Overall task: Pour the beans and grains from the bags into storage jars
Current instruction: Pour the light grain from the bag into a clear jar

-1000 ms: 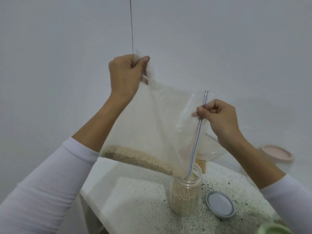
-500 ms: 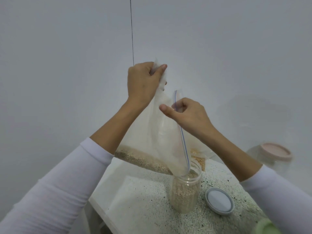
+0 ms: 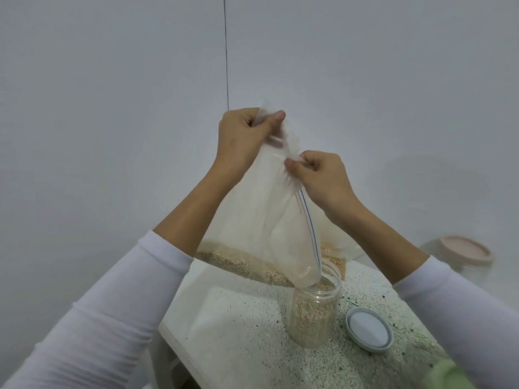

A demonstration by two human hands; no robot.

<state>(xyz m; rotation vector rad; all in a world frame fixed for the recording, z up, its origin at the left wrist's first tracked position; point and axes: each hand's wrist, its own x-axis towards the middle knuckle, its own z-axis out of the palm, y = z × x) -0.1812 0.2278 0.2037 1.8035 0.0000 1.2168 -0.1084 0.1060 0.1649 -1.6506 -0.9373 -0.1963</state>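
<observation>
Bare tabletop [image 3: 238,327] left of jar [image 3: 311,315]; lid [image 3: 368,329] crowds right.

clear zip bag [image 3: 261,209] of grains [image 3: 241,265] over open jar [image 3: 314,313]

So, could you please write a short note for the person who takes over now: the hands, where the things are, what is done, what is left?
Left hand grips the top corner of the bag, held high.
Right hand pinches the bag's zip edge.
The bag's lower corner sits in the mouth of the open jar on the table.
Done: the jar is largely filled with grains.
Left: grains remain along the bag's bottom. Empty them, then put on the lid, which lies right of the jar.
</observation>
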